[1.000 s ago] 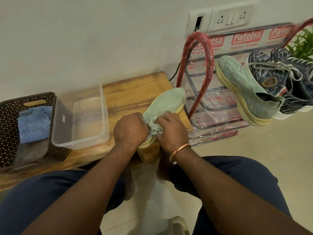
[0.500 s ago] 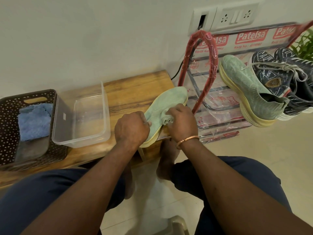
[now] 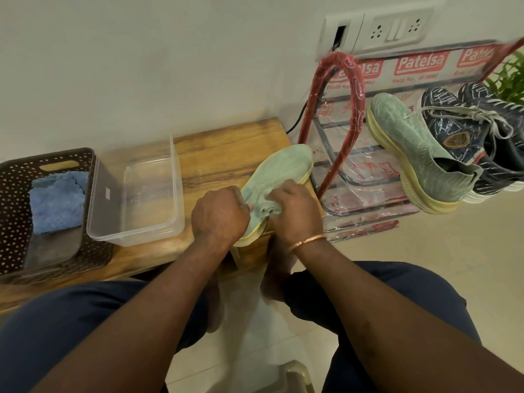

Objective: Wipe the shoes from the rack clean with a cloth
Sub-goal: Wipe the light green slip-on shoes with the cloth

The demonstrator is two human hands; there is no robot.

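A pale green shoe (image 3: 279,168) with a yellow sole lies on the right end of the wooden bench (image 3: 226,146), toe pointing away. My left hand (image 3: 219,214) grips its heel end. My right hand (image 3: 295,209) holds a bunched pale green cloth (image 3: 265,208) against the shoe's upper near the heel. The matching green shoe (image 3: 408,148) sits on the red rack (image 3: 350,89) to the right, with two dark blue patterned shoes (image 3: 459,129) beside it.
A clear plastic tub (image 3: 136,231) stands on the bench left of the shoe. A dark perforated basket (image 3: 17,194) holding a blue cloth (image 3: 58,201) sits at the far left. A wall socket panel (image 3: 377,31) and a plant (image 3: 510,78) are at the right.
My right hand with the cloth slid toward the toe half a second ago and has come back toward the heel. The left hand kept its grip.
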